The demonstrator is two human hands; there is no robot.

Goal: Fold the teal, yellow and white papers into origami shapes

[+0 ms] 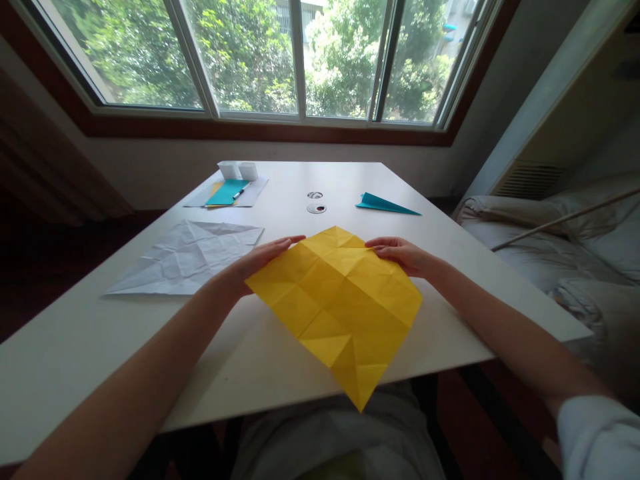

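A creased yellow paper square (340, 303) lies as a diamond on the white table (100, 333), its near corner hanging past the front edge. My left hand (260, 261) holds its upper left edge, fingers stretched along the paper. My right hand (403, 255) pinches the upper right edge near the top corner.
A crumpled white sheet (187, 257) lies to the left. A folded teal paper shape (385, 205) rests far right. At the back left, teal and yellow papers with a pen (229, 191) and two small white containers (239, 170). Two round marks (316, 202) sit mid-table. Bedding (575, 247) lies to the right.
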